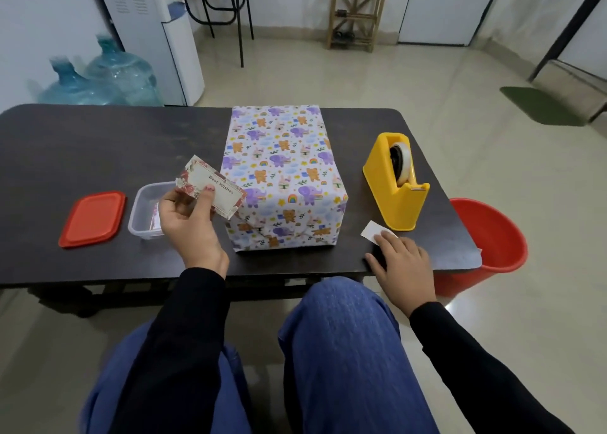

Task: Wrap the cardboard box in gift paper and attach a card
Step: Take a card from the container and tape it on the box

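The box (279, 174), covered in white gift paper printed with elephants and bears, stands in the middle of the dark table (82, 157). My left hand (189, 223) pinches a "Best Wishes" card (213, 185) with a floral border, held up just left of the box. My right hand (404, 262) lies flat on the table near its front edge, fingertips on a small white slip of paper (372, 231). A yellow tape dispenser (395, 183) stands right of the box.
A clear plastic container (144, 210) sits behind my left hand, its red lid (93, 218) lying further left. A red bucket (486, 246) stands on the floor past the table's right end. Water jugs (101, 78) and a dispenser are behind the table.
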